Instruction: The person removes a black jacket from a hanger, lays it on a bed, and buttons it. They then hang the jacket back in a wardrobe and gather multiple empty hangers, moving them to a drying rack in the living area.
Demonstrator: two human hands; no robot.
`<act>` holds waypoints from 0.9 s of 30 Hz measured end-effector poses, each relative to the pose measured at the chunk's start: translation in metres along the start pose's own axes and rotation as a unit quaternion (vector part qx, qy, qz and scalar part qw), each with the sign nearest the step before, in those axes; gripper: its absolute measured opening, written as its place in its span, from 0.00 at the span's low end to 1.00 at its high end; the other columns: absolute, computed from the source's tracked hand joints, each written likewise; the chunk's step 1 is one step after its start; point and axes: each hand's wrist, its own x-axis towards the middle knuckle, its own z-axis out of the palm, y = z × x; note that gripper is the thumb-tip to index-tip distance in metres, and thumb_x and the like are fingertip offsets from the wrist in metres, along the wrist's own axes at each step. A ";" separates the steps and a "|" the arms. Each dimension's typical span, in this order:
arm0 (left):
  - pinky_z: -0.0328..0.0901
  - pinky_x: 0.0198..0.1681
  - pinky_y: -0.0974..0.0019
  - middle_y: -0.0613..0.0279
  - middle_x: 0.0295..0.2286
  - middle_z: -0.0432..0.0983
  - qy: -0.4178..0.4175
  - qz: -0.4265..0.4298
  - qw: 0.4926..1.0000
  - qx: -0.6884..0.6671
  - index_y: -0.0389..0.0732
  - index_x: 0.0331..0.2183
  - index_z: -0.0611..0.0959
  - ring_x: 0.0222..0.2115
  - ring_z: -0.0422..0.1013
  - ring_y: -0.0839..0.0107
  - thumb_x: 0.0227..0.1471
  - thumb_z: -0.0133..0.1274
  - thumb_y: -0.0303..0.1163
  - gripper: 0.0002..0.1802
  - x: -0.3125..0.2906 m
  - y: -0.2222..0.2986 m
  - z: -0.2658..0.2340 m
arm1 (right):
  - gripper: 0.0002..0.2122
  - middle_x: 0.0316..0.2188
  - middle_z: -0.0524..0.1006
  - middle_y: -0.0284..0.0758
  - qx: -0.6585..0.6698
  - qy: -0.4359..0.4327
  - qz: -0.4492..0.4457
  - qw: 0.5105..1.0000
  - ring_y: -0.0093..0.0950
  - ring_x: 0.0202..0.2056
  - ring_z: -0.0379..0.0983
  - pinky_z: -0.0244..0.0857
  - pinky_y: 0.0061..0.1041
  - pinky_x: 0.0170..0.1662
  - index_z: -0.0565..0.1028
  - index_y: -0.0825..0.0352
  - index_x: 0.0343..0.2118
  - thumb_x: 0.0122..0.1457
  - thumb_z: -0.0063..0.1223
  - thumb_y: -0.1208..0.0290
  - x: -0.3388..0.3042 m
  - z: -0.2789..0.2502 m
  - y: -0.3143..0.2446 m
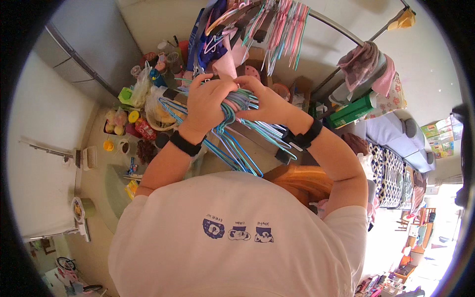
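Note:
A thick bundle of clothes hangers [232,148], mostly blue and green with some pale ones, is gathered in front of my chest. My left hand [207,105] is closed on the bundle's left side, fingers curled over its far edge. On the other side my right hand [267,101] grips it, with the thumb towards me and the fingers bent over the top. The hooks and necks crowd together between my palms, while the hanger bodies fan out below towards both sides. My palms hide part of the bundle.
More hangers [287,29] hang from a metal rail [336,27] ahead. Towels [363,67] drape at the right, above a green box [351,111]. A wooden chair [302,180] stands close by at my right. Jars, bags and a red-lidded container [145,129] crowd the left.

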 end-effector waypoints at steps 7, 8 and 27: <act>0.66 0.43 0.59 0.62 0.32 0.79 -0.018 0.034 0.999 -0.037 0.43 0.34 0.79 0.36 0.76 0.62 0.37 0.59 0.27 0.15 -0.014 0.018 -0.018 | 0.36 0.53 0.70 0.40 0.042 0.062 -0.003 0.997 0.30 0.58 0.64 0.56 0.28 0.61 0.60 0.66 0.59 0.45 0.64 0.75 -0.028 0.029 -0.020; 0.66 0.43 0.58 0.61 0.33 0.79 -0.024 0.020 0.998 -0.048 0.43 0.35 0.79 0.36 0.76 0.60 0.37 0.59 0.27 0.16 -0.016 0.020 -0.020 | 0.36 0.53 0.70 0.40 0.063 0.068 0.001 0.996 0.29 0.57 0.65 0.57 0.27 0.60 0.60 0.66 0.59 0.45 0.63 0.76 -0.030 0.031 -0.021; 0.68 0.26 0.64 0.61 0.26 0.78 0.065 0.049 0.990 -0.112 0.40 0.29 0.80 0.24 0.75 0.60 0.39 0.57 0.22 0.09 0.003 0.021 -0.022 | 0.28 0.44 0.74 0.37 0.092 0.194 0.133 0.967 0.24 0.44 0.72 0.67 0.23 0.47 0.63 0.66 0.55 0.48 0.55 0.82 -0.051 -0.034 -0.045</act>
